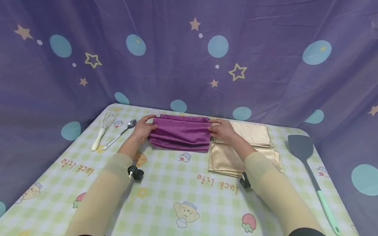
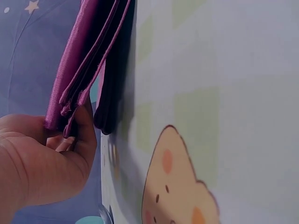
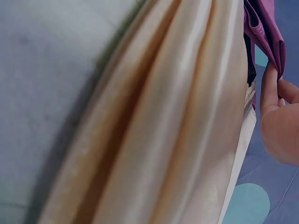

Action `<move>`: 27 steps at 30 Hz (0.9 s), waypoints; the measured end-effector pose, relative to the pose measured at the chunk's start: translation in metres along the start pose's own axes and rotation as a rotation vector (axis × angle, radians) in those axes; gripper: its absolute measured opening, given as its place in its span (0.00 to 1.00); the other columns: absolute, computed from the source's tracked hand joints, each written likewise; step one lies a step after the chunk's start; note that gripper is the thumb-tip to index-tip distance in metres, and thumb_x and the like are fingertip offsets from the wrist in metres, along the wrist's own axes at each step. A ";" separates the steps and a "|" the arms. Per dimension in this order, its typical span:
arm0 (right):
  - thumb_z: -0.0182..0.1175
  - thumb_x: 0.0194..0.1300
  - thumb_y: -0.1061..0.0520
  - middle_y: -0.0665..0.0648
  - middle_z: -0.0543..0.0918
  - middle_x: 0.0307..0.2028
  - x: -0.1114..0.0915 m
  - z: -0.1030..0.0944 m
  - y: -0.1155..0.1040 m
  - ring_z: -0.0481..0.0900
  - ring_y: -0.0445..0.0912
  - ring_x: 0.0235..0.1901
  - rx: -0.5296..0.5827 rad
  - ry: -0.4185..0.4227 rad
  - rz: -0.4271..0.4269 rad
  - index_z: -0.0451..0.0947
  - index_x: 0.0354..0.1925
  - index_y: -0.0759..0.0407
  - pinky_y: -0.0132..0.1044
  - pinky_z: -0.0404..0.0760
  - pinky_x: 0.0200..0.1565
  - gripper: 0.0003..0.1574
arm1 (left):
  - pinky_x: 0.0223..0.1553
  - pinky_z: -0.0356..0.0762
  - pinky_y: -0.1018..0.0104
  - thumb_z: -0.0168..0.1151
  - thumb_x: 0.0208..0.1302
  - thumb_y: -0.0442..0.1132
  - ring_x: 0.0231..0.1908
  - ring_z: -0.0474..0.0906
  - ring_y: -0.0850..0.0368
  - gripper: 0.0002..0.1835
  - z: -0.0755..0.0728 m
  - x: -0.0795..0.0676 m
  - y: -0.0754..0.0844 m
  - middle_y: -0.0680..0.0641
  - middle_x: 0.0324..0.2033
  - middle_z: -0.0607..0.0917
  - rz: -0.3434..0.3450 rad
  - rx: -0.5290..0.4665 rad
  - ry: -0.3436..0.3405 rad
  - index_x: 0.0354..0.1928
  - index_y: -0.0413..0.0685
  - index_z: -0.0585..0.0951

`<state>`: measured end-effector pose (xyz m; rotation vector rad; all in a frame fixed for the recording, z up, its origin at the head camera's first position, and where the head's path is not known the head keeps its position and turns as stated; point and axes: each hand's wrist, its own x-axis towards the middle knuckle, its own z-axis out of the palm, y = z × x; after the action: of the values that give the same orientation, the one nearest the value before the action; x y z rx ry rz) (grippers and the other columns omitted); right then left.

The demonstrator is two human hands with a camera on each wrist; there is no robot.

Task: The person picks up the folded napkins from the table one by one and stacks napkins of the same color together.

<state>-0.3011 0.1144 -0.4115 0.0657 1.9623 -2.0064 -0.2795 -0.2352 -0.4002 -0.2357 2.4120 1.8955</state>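
A folded purple satin cloth (image 1: pixel 181 132) lies between my two hands near the back of the table. My left hand (image 1: pixel 143 128) pinches its left end, thumb on top and fingers beneath; the left wrist view shows the stacked layers of the cloth (image 2: pixel 70 79) raised off the tabletop at that end. The right end is pinched by my right hand (image 1: pixel 222 131), and the right wrist view has the purple cloth (image 3: pixel 266 32) between thumb and fingers. Just under and beside my right forearm lie two folded cream satin cloths, one farther back (image 1: pixel 251 132) and one nearer (image 1: pixel 225 160).
At the left lie a whisk (image 1: pixel 104 129) with a pale handle and a metal spoon (image 1: pixel 121 133). A grey spatula (image 1: pixel 307 164) with a mint handle lies along the right edge. A purple star-patterned curtain (image 1: pixel 177 65) hangs behind the checked tablecloth (image 1: pixel 159 196).
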 end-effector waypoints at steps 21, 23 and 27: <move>0.59 0.71 0.70 0.72 0.80 0.55 0.016 -0.003 -0.009 0.85 0.48 0.41 -0.044 0.041 -0.042 0.71 0.67 0.69 0.40 0.85 0.47 0.28 | 0.27 0.82 0.68 0.57 0.71 0.25 0.26 0.81 0.60 0.34 0.010 0.025 0.006 0.36 0.53 0.77 -0.113 -0.175 0.006 0.76 0.50 0.65; 0.59 0.71 0.70 0.71 0.80 0.54 0.018 -0.003 -0.009 0.84 0.47 0.40 -0.043 0.042 -0.041 0.71 0.67 0.69 0.40 0.85 0.47 0.27 | 0.26 0.82 0.68 0.57 0.71 0.26 0.26 0.81 0.60 0.34 0.010 0.027 0.006 0.37 0.53 0.77 -0.124 -0.181 0.010 0.76 0.50 0.64; 0.58 0.71 0.70 0.71 0.79 0.54 0.021 -0.003 -0.010 0.85 0.47 0.38 -0.035 0.046 -0.037 0.71 0.68 0.69 0.40 0.85 0.48 0.28 | 0.25 0.82 0.69 0.58 0.70 0.25 0.25 0.80 0.60 0.34 0.011 0.030 0.007 0.36 0.55 0.76 -0.130 -0.177 0.034 0.76 0.50 0.65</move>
<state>-0.3238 0.1131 -0.4079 0.0679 2.0411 -2.0098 -0.3109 -0.2255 -0.4006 -0.4266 2.1891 2.0609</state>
